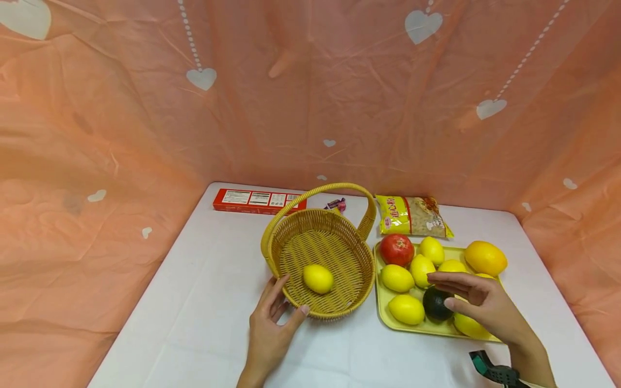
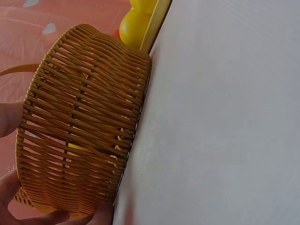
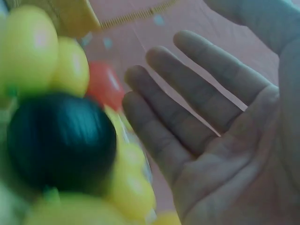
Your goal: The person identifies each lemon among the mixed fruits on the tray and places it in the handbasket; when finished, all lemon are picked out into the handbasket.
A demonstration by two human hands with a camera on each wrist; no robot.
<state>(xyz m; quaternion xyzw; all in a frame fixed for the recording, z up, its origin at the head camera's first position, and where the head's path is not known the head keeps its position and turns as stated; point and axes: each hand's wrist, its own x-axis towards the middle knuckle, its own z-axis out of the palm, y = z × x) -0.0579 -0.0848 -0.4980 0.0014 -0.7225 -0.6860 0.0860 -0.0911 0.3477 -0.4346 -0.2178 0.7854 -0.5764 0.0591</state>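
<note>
A wicker basket with a tall arched handle stands mid-table, one lemon lying inside. My left hand grips its near left side, fingertips and thumb at the rim; the left wrist view shows the woven wall close up between thumb and fingers. Over the yellow tray to the right hovers my right hand, fingers stretched out and holding nothing. Right beside its thumb is a dark, avocado-like fruit. In the right wrist view the palm faces that dark fruit.
Several lemons, a red pomegranate and an orange-yellow fruit sit on the tray. Behind them lies a yellow food packet. A red box and a purple-wrapped candy are along the back edge.
</note>
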